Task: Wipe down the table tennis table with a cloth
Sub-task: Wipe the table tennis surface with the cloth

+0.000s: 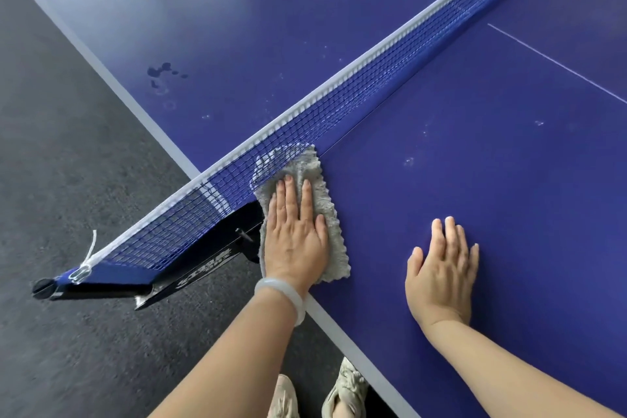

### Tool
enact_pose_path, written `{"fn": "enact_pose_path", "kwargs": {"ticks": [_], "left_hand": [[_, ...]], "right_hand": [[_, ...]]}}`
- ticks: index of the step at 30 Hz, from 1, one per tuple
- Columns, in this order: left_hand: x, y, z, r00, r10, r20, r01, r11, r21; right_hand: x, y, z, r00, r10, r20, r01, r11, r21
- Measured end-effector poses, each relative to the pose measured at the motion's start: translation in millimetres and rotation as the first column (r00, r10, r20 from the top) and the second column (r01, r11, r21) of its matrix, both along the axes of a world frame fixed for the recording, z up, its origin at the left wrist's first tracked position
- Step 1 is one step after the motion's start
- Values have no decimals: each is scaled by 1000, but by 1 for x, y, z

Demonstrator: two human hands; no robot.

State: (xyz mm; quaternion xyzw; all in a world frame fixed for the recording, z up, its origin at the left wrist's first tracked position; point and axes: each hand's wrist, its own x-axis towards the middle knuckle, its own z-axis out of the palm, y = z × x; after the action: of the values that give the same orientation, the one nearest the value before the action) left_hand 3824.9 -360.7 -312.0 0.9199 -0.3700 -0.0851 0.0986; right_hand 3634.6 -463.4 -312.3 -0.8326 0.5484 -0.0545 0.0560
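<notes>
A blue table tennis table [492, 153] fills most of the head view, dotted with pale smudges. A grey fluffy cloth [322, 193] lies on its near corner, against the foot of the net. My left hand [293, 234] presses flat on the cloth with straight fingers; a pale bangle sits on that wrist. My right hand [441, 275] rests flat on the bare blue surface to the right of the cloth, fingers straight and holding nothing.
The blue net [356, 92] with a white top band runs diagonally from lower left to upper right. Its black clamp post [190, 268] juts off the table's side. Dark wet spots [163, 73] mark the far half. Grey floor [68, 163] lies left; my shoes [346, 390] stand below.
</notes>
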Motion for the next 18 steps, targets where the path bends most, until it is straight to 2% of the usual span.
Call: {"fn": "enact_pose_path", "kwargs": {"ticks": [6,11,14,18], "left_hand": [[-51,37,-2,999,26,33,-26,1000,-9],[-58,31,3,998,56,16,-57,995,85],[-74,28,9,994,106,-5,-105,992,76],[-73,23,4,999,49,3,-49,997,53]], "right_hand": [[-2,1,0,1000,4,16,-4,1000,-15],[0,1,2,1000,4,18,-4,1000,-10],[-1,1,1,1000,1,3,-1,1000,-13],[-1,0,1,1000,-4,-7,3,1000,-29]]}}
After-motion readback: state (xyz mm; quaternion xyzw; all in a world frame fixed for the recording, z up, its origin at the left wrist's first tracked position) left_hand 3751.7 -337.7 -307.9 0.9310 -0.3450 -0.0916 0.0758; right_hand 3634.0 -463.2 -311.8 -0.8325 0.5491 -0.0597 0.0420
